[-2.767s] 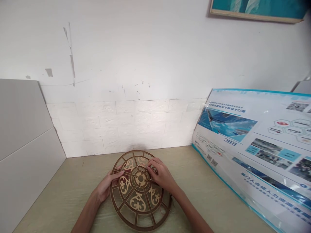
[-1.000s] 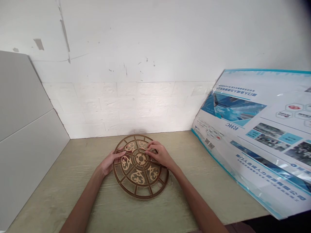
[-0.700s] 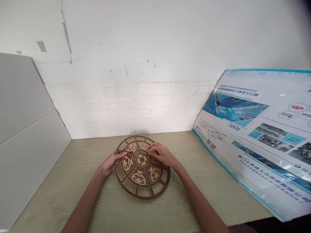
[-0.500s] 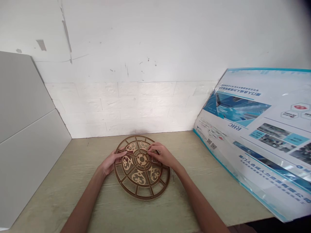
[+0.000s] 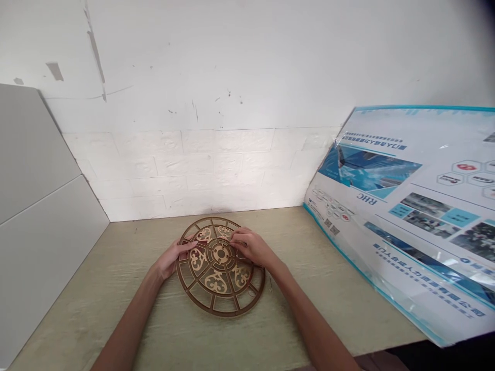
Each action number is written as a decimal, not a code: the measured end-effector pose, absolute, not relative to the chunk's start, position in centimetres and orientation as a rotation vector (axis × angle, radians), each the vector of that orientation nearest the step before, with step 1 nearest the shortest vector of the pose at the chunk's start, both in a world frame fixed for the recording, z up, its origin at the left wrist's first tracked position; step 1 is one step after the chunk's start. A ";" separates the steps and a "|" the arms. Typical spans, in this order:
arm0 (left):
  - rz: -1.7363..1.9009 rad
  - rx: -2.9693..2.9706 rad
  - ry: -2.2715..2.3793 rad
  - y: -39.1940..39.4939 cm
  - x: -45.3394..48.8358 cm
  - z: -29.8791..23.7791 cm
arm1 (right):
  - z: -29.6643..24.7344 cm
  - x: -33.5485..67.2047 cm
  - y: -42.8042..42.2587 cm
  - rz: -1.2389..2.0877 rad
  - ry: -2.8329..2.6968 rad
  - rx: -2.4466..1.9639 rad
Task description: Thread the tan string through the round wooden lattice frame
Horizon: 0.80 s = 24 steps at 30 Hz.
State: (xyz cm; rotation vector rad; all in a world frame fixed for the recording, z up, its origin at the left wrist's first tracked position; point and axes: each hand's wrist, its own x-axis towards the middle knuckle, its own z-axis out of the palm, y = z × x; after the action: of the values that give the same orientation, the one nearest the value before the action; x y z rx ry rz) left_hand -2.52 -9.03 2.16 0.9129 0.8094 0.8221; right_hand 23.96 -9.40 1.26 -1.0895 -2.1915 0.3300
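Observation:
A round brown openwork wooden wheel (image 5: 215,281) with pale scroll-shaped inlays is held tilted a little above the table. My left hand (image 5: 175,257) grips its left edge, thumb on top and the other fingers underneath, partly seen through the gaps. My right hand (image 5: 250,246) is over the upper right of the wheel, close to its hub (image 5: 221,253). Its thumb and fingertips are pinched together at the inner ring; whatever small thing may be between them is hidden.
The greenish wooden table (image 5: 116,288) meets a white brick-patterned wall (image 5: 216,170) at the back. A grey panel (image 5: 34,206) stands on the left. On the right leans a printed blue-and-white poster board (image 5: 386,216) in plastic film.
The whole view has shifted slightly, so things appear a little further left. Both hands keep nearly the same places on the wheel; the right fingertips stay pinched near the hub.

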 end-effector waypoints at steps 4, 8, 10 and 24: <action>0.825 0.888 0.847 -9.2 -2.4 2.6 | 1.2 24.0 -9.2 0.404 -2.094 -1.088; 0.865 0.862 0.885 -9.2 -2.3 2.6 | 1.0 23.6 -9.0 0.363 -1.887 -1.119; 0.883 0.831 0.906 -9.0 -2.4 2.4 | 0.9 23.4 -8.8 0.266 -1.736 -1.147; 1.025 0.795 0.845 -8.7 -2.7 1.9 | -2.0 24.7 -6.8 0.867 -1.082 -1.251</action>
State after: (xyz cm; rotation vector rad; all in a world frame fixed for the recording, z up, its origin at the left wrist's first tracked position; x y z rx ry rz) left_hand -2.70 -8.65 1.90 0.7948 0.8451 1.0248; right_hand 24.66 -6.77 -2.04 -1.2506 -1.0820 0.8672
